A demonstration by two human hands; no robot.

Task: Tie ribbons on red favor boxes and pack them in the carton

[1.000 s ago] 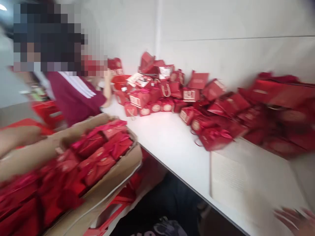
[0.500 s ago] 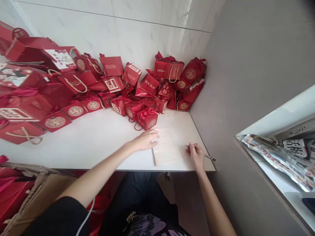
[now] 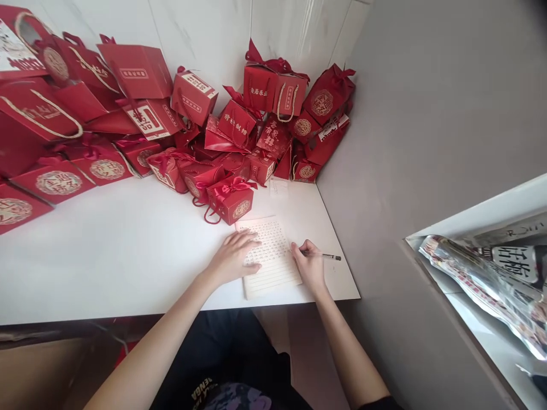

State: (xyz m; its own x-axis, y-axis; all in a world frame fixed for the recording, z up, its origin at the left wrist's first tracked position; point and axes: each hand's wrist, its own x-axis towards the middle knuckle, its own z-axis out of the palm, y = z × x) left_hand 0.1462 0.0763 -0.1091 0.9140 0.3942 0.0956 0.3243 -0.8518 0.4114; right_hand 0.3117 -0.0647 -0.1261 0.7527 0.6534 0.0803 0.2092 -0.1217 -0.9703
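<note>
Head view: a notebook (image 3: 273, 278) is lying on a white table (image 3: 128, 250).
Its long axis is running roughly 11:30 to 5:30. At nine o'clock, the left hand (image 3: 234, 256) is resting on it, fingers loosely spread; at three, the right hand (image 3: 310, 267) is pinching a pen (image 3: 331, 257), rear end pointing toward three.

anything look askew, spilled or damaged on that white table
The red cardboard gift boxes by the pale marbled wall look askew: heaped at mixed angles, several tipped against others. The lined paper notebook under the left hand sits slightly crooked. I see no spill or clear damage.
</note>
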